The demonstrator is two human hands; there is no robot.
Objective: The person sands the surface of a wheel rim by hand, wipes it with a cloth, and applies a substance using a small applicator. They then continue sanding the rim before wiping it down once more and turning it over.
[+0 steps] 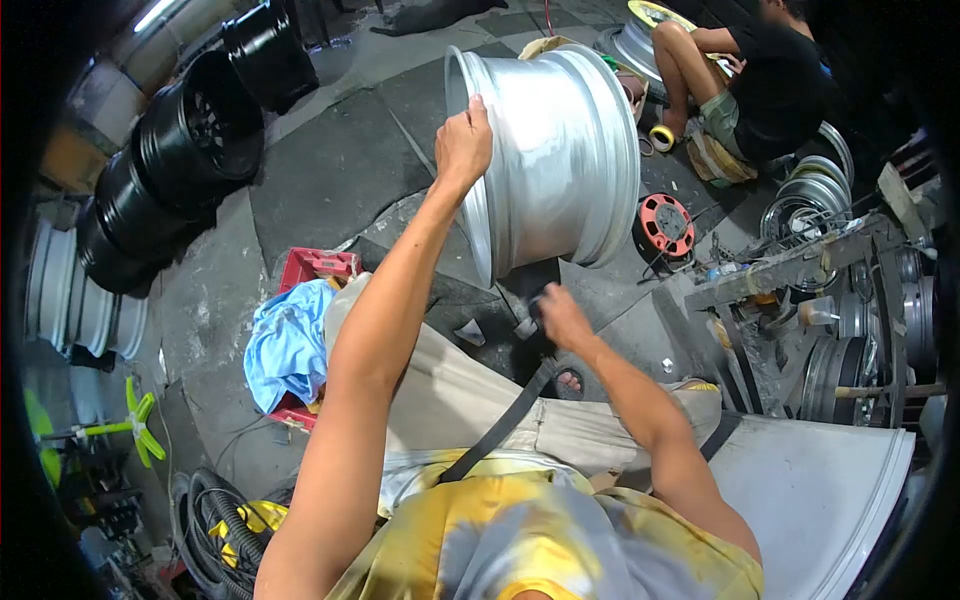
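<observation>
A large silver wheel rim (555, 150) stands on its edge on the concrete floor in front of me. My left hand (463, 140) grips the rim's near lip at the top and holds it upright. My right hand (560, 312) is low at the rim's base, closed on a small dark object that I cannot make out. I sit with my legs in beige trousers stretched toward the rim, one foot (568, 382) showing below it.
Black rims (170, 170) lean stacked at left beside silver ones (80, 300). A red crate (315, 270) holds a blue cloth (290, 345). Another person (750, 80) sits at the back right near an orange cable reel (665, 225). More rims and a metal stand (830, 300) crowd the right.
</observation>
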